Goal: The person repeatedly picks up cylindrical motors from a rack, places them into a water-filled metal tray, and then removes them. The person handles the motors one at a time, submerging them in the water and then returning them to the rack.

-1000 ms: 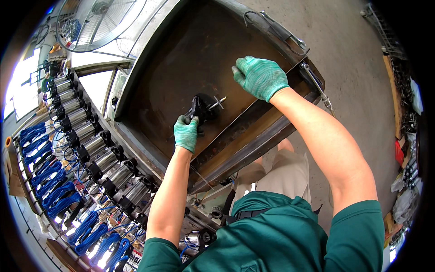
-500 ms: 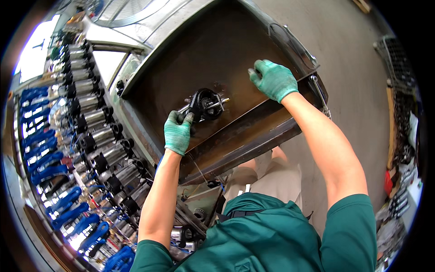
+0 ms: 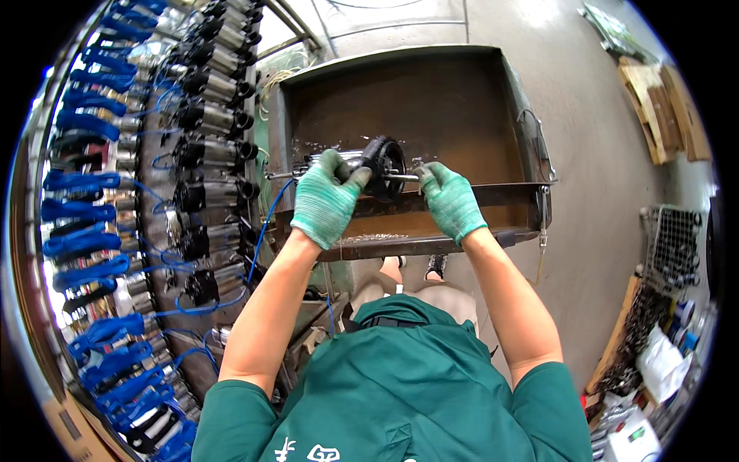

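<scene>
A metal cylinder unit with a black round head [image 3: 382, 165] is held over the near part of a dark metal water tank [image 3: 392, 55]. My left hand [image 3: 327, 202], in a green glove, is closed round the unit just behind that head. A thin metal rod [image 3: 402, 178] sticks out of the head's open face to the right. My right hand [image 3: 453, 204], gloved alike, pinches the rod's end between thumb and fingers. Toward the left, the unit's silver body runs behind my left hand, which hides part of it. A blue hose [image 3: 271, 219] reaches up near its left end.
Left of the tank, a long rack carries rows of similar metal cylinders with black heads [image 3: 208, 150] and blue straps [image 3: 83, 180]. A wire basket [image 3: 668, 246] and wooden boards [image 3: 653, 104] stand on the right. A crossbar [image 3: 500, 192] spans the tank's near side.
My right hand has come from apart on the right onto the rod. The unit has turned, its rod now pointing right. My view has rotated and shifted, bringing more of the rack in.
</scene>
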Motion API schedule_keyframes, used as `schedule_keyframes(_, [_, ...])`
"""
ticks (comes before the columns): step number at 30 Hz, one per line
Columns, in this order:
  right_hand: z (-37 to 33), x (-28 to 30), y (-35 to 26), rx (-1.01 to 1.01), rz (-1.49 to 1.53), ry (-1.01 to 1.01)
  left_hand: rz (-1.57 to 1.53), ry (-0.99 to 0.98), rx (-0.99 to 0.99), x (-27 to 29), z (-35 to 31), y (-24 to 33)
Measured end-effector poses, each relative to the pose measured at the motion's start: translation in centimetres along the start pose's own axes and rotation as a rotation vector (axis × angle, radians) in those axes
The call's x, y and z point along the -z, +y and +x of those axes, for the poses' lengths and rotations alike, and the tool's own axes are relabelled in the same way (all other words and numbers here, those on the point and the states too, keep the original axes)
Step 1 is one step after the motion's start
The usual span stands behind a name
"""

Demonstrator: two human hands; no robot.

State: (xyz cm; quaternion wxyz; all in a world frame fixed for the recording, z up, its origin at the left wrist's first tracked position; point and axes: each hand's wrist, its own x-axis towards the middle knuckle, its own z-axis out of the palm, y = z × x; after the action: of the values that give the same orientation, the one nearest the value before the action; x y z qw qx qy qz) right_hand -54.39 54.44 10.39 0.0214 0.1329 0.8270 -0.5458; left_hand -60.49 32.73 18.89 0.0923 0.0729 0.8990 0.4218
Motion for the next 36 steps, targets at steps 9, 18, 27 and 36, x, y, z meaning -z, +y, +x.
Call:
schedule_keyframes(9, [-5.1, 1.2, 1.6, -0.276, 0.289, -0.259, 0.019, -0.091, 0.146, -2.0, -6.7, 2.4])
schedule_keyframes(18, [-7.5, 0.5, 9.0, -0.429, 0.354, -0.303, 0.056, -0.097, 0.184, -7.2, -10.0, 0.6])
schedule_keyframes(27, [-7.2, 1.5, 10.4, -0.447, 0.327, -0.351, 0.025, -0.095, 0.186, -9.2, -10.9, -1.0])
schedule_keyframes(36, [-7.4, 1.5, 11.3, -0.343, 0.154, -0.326, -0.112, -0.085, 0.071, -6.0, -12.2, -4.7])
